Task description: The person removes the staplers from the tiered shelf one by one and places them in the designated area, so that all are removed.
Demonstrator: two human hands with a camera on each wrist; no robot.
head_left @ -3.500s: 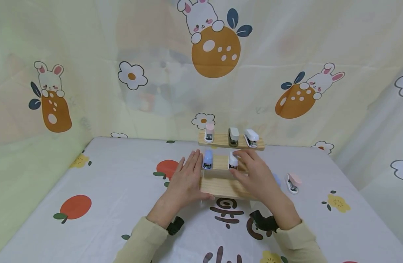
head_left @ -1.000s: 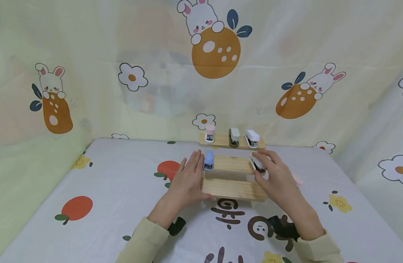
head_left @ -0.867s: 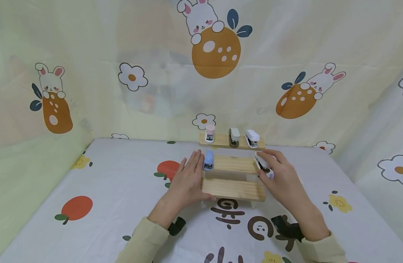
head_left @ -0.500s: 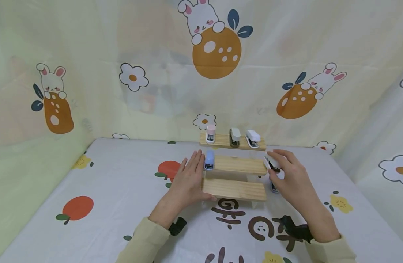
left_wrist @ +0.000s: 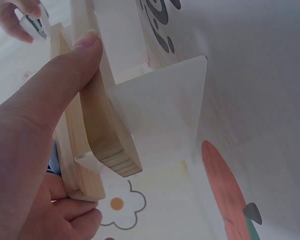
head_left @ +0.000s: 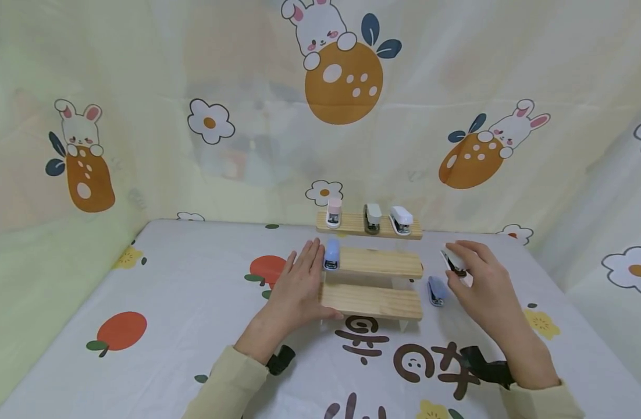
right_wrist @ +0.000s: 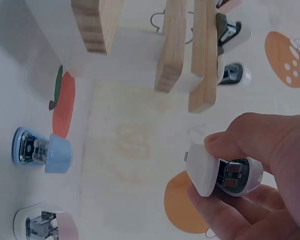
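Observation:
My right hand point(head_left: 488, 288) pinches a white mini stapler point(head_left: 455, 265) between thumb and fingers, out to the right of a tiered wooden rack. The right wrist view shows the stapler's white base point(right_wrist: 202, 170) and dark inner works. My left hand point(head_left: 294, 285) rests along the rack's left end, fingers extended in the head view. Its thumb point(left_wrist: 87, 40) lies on the front edge of the lower shelf point(head_left: 370, 301), and its fingertips touch the end of the middle shelf point(head_left: 380, 263). A blue mini stapler point(head_left: 331, 254) stands on the middle shelf beside those fingers.
The top shelf point(head_left: 354, 223) bears a pink stapler point(head_left: 334, 213), a grey one point(head_left: 373, 218) and a white one point(head_left: 401, 220). Another blue stapler point(head_left: 435, 291) stands on the table right of the rack. A pink-topped stapler point(right_wrist: 65, 227) is near it, hidden in the head view.
My right hand took the white stapler off the middle shelf and carried it right, past the shelf's end, uncovering the blue stapler on the table. My left hand has stayed at the rack.

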